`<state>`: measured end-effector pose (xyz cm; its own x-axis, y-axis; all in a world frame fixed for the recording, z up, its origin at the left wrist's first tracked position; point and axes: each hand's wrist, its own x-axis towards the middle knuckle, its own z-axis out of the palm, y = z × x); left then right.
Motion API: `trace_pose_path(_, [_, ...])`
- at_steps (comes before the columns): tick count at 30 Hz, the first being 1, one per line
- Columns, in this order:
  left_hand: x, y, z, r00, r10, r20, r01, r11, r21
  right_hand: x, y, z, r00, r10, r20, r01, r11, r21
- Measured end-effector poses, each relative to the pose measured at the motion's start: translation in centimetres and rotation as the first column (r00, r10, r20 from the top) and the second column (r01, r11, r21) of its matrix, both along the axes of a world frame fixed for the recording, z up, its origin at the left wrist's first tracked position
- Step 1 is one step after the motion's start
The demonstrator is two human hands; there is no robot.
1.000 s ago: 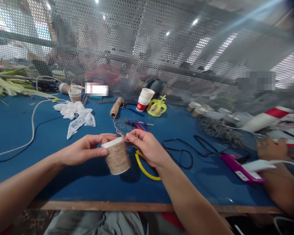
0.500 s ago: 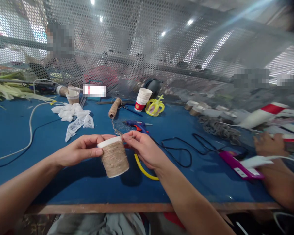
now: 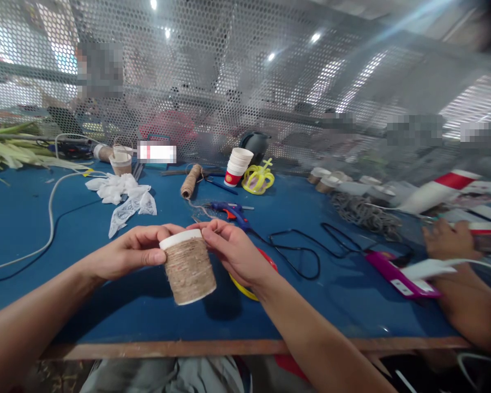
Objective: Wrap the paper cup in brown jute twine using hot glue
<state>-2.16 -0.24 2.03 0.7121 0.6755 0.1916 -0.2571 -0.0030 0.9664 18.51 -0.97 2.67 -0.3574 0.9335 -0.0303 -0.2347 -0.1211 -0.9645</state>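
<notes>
On the left of the surface (image 3: pixel 20 218), crumpled white plastic (image 3: pixel 123 188) lies well clear of the work, a good place for it, since loose film could snag on fibre. The left hand (image 3: pixel 131 250) grips the twine-wrapped cup (image 3: pixel 190 270) near its rim, thumb outside. The cup is tilted above the near middle of the surface, a bare white band above the windings; a light, steady hold there should turn it without denting the wall. Farther off lies the twine roll (image 3: pixel 191 182), its strand (image 3: pixel 195 207) running toward the hands; a little slack without kinks would help. The right hand (image 3: pixel 234 248) is closed in a pinch at the cup's right rim, seemingly on the strand; even tension, each turn snug against the last, looks best. Below that hand, red (image 3: pixel 268 257) and yellow loops (image 3: pixel 244 289) show; whether it holds them, I cannot tell. Just beyond lies the glue gun (image 3: pixel 231 213); knuckles should avoid its nozzle. The black cable (image 3: pixel 297 267) trails right, best left untugged.
</notes>
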Motion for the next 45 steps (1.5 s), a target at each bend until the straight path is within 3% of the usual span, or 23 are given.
trace_pose_path(6, [-0.2,0.4,0.1,0.999,0.033,-0.017,-0.032,0.998,0.057,0.1,0.1,0.1,0.999,-0.027,-0.040,0.028,0.999,0.023])
trace_pose_path(21, [-0.2,0.3,0.0,0.999,-0.025,0.025,0.025,1.000,0.017,0.5,-0.1,0.4,0.991,0.087,-0.102,-0.081,0.995,0.066])
trace_pose_path(29, [-0.2,0.6,-0.3,1.000,-0.028,-0.006,0.029,0.999,0.039,0.8,-0.2,0.5,0.994,0.093,-0.055,-0.085,0.988,0.127])
trace_pose_path(34, [-0.1,1.2,-0.4,0.994,-0.036,-0.103,0.049,0.990,0.133,1.2,0.0,0.7,0.992,0.056,0.116,-0.082,0.967,0.240])
trace_pose_path(37, [0.1,1.5,-0.8,0.976,0.096,-0.193,-0.039,0.959,0.281,1.3,0.2,0.8,0.950,-0.022,0.311,-0.095,0.930,0.354])
trace_pose_path(41, [0.6,1.5,-1.4,0.904,0.323,-0.280,-0.156,0.860,0.486,1.1,0.5,0.9,0.857,-0.141,0.496,-0.139,0.863,0.486])
trace_pose_path(45, [1.4,1.2,-1.2,0.856,0.427,-0.292,-0.197,0.791,0.580,0.6,0.5,1.0,0.775,-0.215,0.594,-0.213,0.796,0.566])
